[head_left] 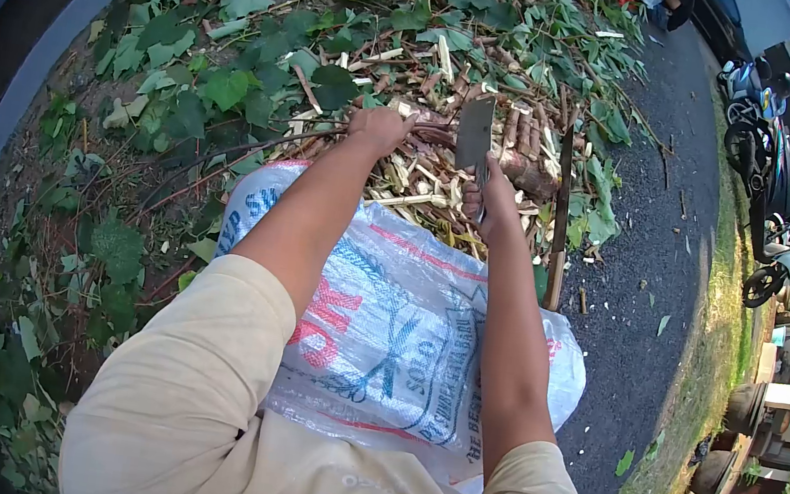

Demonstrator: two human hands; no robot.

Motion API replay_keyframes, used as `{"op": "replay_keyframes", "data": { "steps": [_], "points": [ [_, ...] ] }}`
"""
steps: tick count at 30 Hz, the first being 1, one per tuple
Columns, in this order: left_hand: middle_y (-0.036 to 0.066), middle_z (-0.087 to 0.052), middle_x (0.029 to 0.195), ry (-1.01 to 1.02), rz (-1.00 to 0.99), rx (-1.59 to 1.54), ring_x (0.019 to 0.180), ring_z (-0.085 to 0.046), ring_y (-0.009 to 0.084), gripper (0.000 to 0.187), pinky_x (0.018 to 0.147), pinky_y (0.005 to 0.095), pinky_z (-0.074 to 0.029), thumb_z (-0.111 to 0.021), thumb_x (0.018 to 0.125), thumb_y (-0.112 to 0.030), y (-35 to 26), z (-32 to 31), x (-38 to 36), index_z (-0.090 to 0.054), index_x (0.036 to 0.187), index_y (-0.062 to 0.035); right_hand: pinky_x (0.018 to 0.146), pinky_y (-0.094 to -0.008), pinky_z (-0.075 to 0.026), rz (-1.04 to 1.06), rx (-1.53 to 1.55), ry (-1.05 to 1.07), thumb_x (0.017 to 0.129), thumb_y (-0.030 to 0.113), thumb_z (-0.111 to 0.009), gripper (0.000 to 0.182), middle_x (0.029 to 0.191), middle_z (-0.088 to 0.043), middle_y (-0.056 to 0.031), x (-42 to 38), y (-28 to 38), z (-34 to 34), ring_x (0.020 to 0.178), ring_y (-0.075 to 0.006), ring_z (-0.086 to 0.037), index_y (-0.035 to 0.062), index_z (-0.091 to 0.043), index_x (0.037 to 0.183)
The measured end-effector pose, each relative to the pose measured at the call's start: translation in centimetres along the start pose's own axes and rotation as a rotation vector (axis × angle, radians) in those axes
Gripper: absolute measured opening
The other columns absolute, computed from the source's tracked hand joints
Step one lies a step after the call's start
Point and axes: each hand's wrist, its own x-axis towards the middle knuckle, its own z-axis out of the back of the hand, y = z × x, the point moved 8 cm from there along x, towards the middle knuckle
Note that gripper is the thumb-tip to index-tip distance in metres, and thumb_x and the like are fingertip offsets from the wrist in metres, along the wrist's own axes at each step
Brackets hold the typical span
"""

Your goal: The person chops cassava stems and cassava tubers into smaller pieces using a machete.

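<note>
My right hand [489,200] is wrapped round the handle of a cleaver [474,135], its broad grey blade pointing up and away from me. The blade is over a thick log [532,173] that lies crosswise among chopped pieces. On the left side of the log, my left hand [381,131] is closed on thin reddish-brown stems [431,132], whose long ends trail off to the left. Short cut stem pieces [523,129] and pale wood chips [405,176] lie around both hands. A white woven sack [385,316] with red and blue print covers my lap.
A long, dark-bladed machete [563,205] lies right of the log. Leafy branches [226,87] spread over the ground left and ahead. To the right run asphalt [633,311] and a grass strip [693,390], with parked motorcycles [765,168]. Part of another person [671,5] shows at the top.
</note>
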Motion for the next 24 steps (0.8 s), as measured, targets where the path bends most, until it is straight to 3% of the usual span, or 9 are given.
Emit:
{"op": "replay_keyframes", "data": {
  "steps": [4,8,12,15,17,19,21,23,24],
  "points": [
    [0.023,-0.074,0.122,0.038,0.054,-0.048,0.113,-0.073,0.0399,0.064,0.098,0.0512,-0.057,-0.031,0.111,-0.047,0.0,0.8,-0.7,-0.075,0.117,-0.001,0.046,-0.0245,-0.03,0.334,-0.049,-0.037,0.109,0.054,-0.052,0.044,0.065,-0.041,0.0033,-6.2,11.0,-3.0,0.05,-0.0069,-0.038,0.0102,-0.055,0.106],
    [0.023,-0.073,0.125,0.051,0.069,-0.062,0.117,-0.071,0.0403,0.061,0.103,0.0518,-0.055,-0.031,0.11,-0.042,-0.2,0.9,-0.6,-0.074,0.118,-0.0006,0.048,-0.0252,-0.03,1.005,-0.138,0.06,0.11,0.054,-0.05,0.05,0.07,-0.046,-0.0005,-19.8,22.5,-9.5,0.053,-0.0081,-0.039,0.0048,-0.056,0.111],
    [0.023,-0.073,0.126,0.078,0.048,-0.042,0.117,-0.071,0.0392,0.059,0.103,0.0514,-0.054,-0.03,0.109,-0.039,-0.2,0.5,-0.3,-0.073,0.12,-0.0006,0.049,-0.0243,-0.032,1.598,-0.217,-0.137,0.11,0.062,-0.044,0.058,0.073,-0.047,-0.0009,-23.9,23.0,-10.3,0.058,-0.0078,-0.042,0.0047,-0.054,0.108],
    [0.023,-0.073,0.126,0.07,0.055,-0.053,0.117,-0.071,0.0386,0.058,0.103,0.0508,-0.054,-0.031,0.109,-0.039,-0.5,1.4,-1.0,-0.073,0.12,-0.0007,0.052,-0.026,-0.036,1.466,-0.261,-0.126,0.11,0.066,-0.036,0.061,0.07,-0.047,-0.0033,-10.4,12.0,-5.1,0.061,-0.0094,-0.046,0.0075,-0.05,0.096],
    [0.022,-0.073,0.125,0.054,0.047,-0.039,0.116,-0.071,0.0381,0.057,0.102,0.0506,-0.055,-0.032,0.11,-0.039,-0.8,1.8,-2.0,-0.074,0.119,-0.0011,0.085,-0.0527,-0.049,0.827,-1.056,-0.338,0.113,0.058,-0.032,0.07,0.081,-0.067,-0.0222,2.4,0.0,1.4,0.084,-0.0361,-0.066,-0.003,-0.064,0.102],
    [0.022,-0.074,0.125,0.033,0.036,-0.002,0.116,-0.071,0.0376,0.056,0.101,0.0504,-0.056,-0.032,0.11,-0.038,-0.1,1.9,-0.1,-0.074,0.118,-0.0016,0.096,-0.0556,-0.049,0.533,-1.008,-0.32,0.111,0.062,-0.032,0.083,0.092,-0.069,-0.0347,2.2,-2.8,2.8,0.099,-0.054,-0.066,-0.0093,-0.07,0.089],
    [0.02,-0.074,0.123,0.035,-0.008,0.074,0.116,-0.072,0.0364,0.049,0.098,0.0517,-0.057,-0.034,0.111,-0.033,0.0,-0.9,0.4,-0.071,0.124,-0.0042,0.078,-0.0526,-0.055,0.508,-0.936,-0.262,0.11,0.063,-0.035,0.08,0.078,-0.067,-0.026,2.3,-1.8,2.7,0.079,-0.0441,-0.068,-0.0071,-0.067,0.089],
    [0.017,-0.074,0.123,0.11,-0.048,0.117,0.116,-0.072,0.0359,0.04,0.093,0.0527,-0.059,-0.037,0.11,-0.024,-1.1,-0.3,-0.3,-0.064,0.133,-0.008,0.046,-0.0348,-0.041,0.252,-0.445,-0.186,0.109,0.063,-0.042,0.063,0.061,-0.047,-0.0023,0.5,-1.7,2.3,0.049,-0.017,-0.05,0.0051,-0.062,0.095],
    [0.016,-0.075,0.122,0.074,-0.065,0.139,0.115,-0.072,0.0365,0.038,0.093,0.0528,-0.059,-0.038,0.11,-0.021,-0.8,-0.8,0.2,-0.063,0.135,-0.0084,0.045,-0.0333,-0.038,0.25,-0.409,-0.185,0.109,0.062,-0.043,0.062,0.061,-0.047,-0.0017,-0.6,-1.0,2.1,0.047,-0.016,-0.047,0.0051,-0.061,0.094]
  ]
}}
